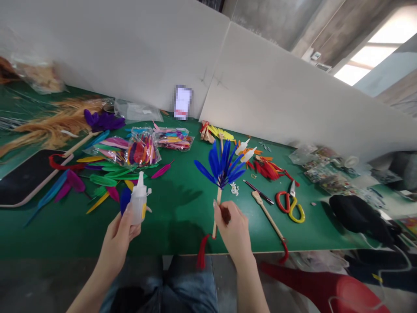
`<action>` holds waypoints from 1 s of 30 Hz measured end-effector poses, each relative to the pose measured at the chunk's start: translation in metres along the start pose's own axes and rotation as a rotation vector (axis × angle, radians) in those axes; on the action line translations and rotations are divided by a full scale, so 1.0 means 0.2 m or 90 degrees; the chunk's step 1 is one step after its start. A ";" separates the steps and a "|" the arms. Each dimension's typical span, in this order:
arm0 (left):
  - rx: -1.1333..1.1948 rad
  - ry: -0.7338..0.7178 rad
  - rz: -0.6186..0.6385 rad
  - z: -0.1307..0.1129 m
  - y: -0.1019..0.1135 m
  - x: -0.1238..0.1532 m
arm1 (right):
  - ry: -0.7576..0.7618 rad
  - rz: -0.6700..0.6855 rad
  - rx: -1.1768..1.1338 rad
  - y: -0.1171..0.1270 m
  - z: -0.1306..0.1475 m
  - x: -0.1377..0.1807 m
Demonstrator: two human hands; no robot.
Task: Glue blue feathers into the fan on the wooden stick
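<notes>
My left hand is wrapped round a small glue bottle with a pointed nozzle, held upright above the table. A blue feather shows just behind that hand; whether the fingers hold it too is unclear. Between thumb and fingers, my right hand pinches the wooden stick of a blue feather fan. The feathers spread out at the top of the stick, and a red tassel hangs from its lower end. Small white beads lie just right of the fan.
Loose coloured feathers and bagged feathers cover the left side. Scissors, a pen and another tasselled stick lie right. A phone leans on the white partition. A red stool stands below.
</notes>
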State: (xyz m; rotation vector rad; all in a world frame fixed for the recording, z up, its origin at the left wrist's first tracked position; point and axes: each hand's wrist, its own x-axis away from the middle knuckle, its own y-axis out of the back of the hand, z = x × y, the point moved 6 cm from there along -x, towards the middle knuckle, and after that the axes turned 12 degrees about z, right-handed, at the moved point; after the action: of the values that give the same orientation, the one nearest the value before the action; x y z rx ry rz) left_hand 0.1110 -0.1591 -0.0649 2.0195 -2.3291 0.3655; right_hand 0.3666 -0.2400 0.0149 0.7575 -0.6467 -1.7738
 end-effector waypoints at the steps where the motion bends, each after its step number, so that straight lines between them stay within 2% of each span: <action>1: 0.019 0.004 0.019 0.01 0.00 0.00 | -0.003 -0.001 0.060 -0.02 -0.01 -0.01; 4: 0.060 0.015 0.072 0.04 -0.01 -0.01 | -0.013 0.017 0.191 -0.08 -0.06 -0.02; 8: 0.062 0.006 0.077 0.03 -0.02 -0.01 | -0.016 0.066 0.295 -0.17 -0.08 -0.01; 11: 0.062 0.007 0.067 0.01 -0.03 -0.01 | -0.034 0.121 0.347 -0.24 -0.05 -0.01; 14: 0.079 0.010 0.068 0.02 -0.03 -0.01 | -0.048 0.157 0.335 -0.30 0.00 -0.01; 17: 0.087 -0.005 0.078 0.03 -0.01 -0.01 | -0.065 0.157 0.236 -0.30 0.03 -0.02; 22: 0.054 -0.019 0.067 0.03 0.00 0.01 | -0.063 0.129 -0.079 -0.20 0.04 0.00; 25: -0.016 0.030 0.048 0.01 -0.05 0.06 | -0.030 0.197 -0.289 -0.19 0.08 0.03; 26: -0.037 0.038 0.068 0.00 -0.09 0.07 | -0.014 0.236 -0.359 -0.21 0.10 0.05; 28: -0.079 0.036 0.172 -0.02 -0.21 0.10 | 0.006 0.282 -0.484 -0.24 0.13 0.07; 30: -0.108 0.025 0.262 -0.03 -0.33 0.12 | 0.000 0.255 -0.577 -0.24 0.14 0.08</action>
State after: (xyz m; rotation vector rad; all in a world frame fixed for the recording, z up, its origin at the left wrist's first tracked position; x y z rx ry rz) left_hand 0.1716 -0.1899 -0.0444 1.4421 -2.6389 0.2056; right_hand 0.3121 -0.2395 -0.0062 -0.0048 0.0513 -1.4659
